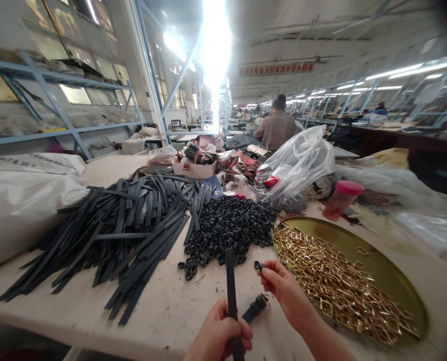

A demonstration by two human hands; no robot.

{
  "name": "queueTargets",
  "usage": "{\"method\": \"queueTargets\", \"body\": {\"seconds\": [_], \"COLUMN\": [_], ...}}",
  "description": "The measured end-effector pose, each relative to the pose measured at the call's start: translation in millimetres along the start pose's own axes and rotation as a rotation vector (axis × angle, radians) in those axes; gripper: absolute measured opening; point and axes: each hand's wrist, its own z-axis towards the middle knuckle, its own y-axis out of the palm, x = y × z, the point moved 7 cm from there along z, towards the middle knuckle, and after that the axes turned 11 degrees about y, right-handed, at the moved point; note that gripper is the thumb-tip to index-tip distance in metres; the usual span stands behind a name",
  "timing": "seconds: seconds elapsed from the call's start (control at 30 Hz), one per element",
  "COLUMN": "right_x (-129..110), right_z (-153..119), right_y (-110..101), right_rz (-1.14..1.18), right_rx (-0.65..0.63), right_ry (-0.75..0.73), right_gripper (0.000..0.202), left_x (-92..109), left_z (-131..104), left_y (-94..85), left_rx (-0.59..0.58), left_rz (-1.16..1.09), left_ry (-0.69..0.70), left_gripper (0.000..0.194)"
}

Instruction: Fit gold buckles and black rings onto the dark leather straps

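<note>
While your left hand [223,331] pinches the dark strap [231,286] over the bench [163,316], hold that strap steady; your right hand [279,281], pinching a small loop [258,265] just beside it, should probably turn the loop squarely toward the strap.

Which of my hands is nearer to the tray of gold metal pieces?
Right. Your right hand, pinching a small black loop, is beside the left edge of the tray; your left hand, holding a dark strap, is farther left, nearer you.
</note>
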Motion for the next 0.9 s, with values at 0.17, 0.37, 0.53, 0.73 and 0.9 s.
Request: {"method": "queueTargets", "body": {"seconds": [0.17, 0.37, 0.53, 0.73, 0.9], "right_x": [7, 19, 36, 45, 37], "right_z": [-27, -46, -49, -51, -59], "right_y": [-4, -2, -7, -16, -5], "right_rz": [0.422, 0.553, 0.616, 0.528, 0.194], "right_rx": [-0.111, -0.196, -0.149, -0.095, -0.189], "right_ry": [0.143, 0.256, 0.312, 0.299, 0.211], "right_gripper": [0.034, 0.031, 0.030, 0.028, 0.025], "left_x": [-9, -1, 6, -7, -26], "left_z": [-19, -23, -25, -31, -33], "left_y": [11.7, 0.7, -5.8, 2.2, 24.1], "left_rx": [-0.145, -0.062, 0.001, -0.054, -0.182], "left_rz": [0.152, 0.666, 0.836, 0.794, 0.392], "left_ry": [-0.003, 0.247, 0.311, 0.177, -0.106], "left_gripper": [0.025, 0.040, 0.031, 0.022, 0.023]}}
